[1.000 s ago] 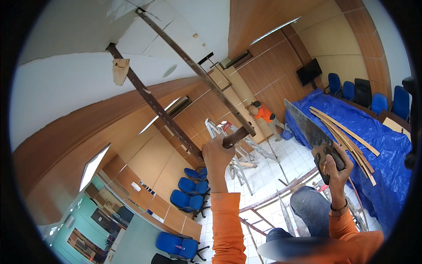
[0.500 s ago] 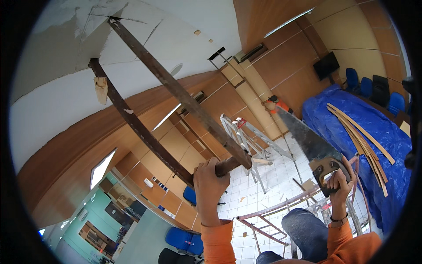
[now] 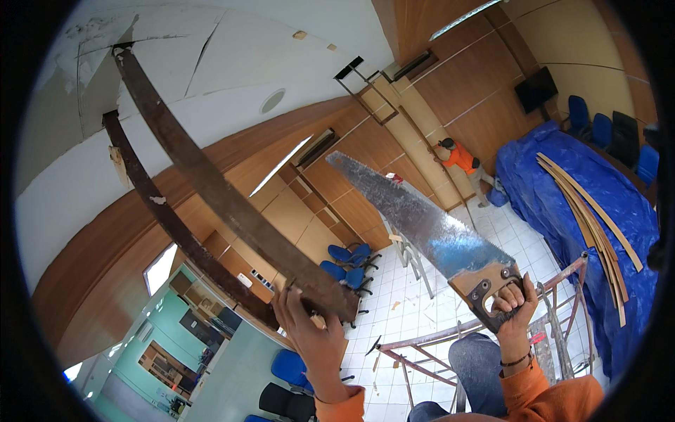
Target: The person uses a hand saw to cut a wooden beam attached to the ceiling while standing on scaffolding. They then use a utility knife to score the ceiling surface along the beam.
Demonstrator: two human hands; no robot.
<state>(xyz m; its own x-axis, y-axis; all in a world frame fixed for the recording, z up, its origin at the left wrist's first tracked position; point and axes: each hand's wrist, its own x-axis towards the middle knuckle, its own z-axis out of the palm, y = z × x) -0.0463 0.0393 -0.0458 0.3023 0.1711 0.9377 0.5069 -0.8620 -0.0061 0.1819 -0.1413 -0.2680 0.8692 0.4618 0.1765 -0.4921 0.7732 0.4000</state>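
My right hand [image 3: 512, 309] is wrapped round the wood-and-black handle of a handsaw [image 3: 422, 221]. Its broad grey blade points up and to the left, teeth along its upper right edge, apart from the wood. My left hand [image 3: 309, 334] grips the lower end of a wooden frame hanging from the ceiling, where a short crosspiece [image 3: 318, 321] shows between the fingers. Of the two long dark battens in that frame, the nearer batten [image 3: 218, 197] passes just above my hand. The farther batten [image 3: 165, 204] runs behind it, and its lower end is hidden by my fingers.
Rusty scaffold rails [image 3: 415, 344] surround my knees, high above a white tiled floor [image 3: 408, 313]. A person in orange [image 3: 460, 158] stands at the far wall. Blue sheeting [image 3: 534, 165] at the right carries several wooden strips [image 3: 590, 225]. Blue chairs [image 3: 348, 260] and a stepladder [image 3: 415, 264] stand below.
The handsaw has swung up and leftward in my right hand, its blade now covering much of the stepladder. My left hand and the battens' lower ends have shifted left and down in view.
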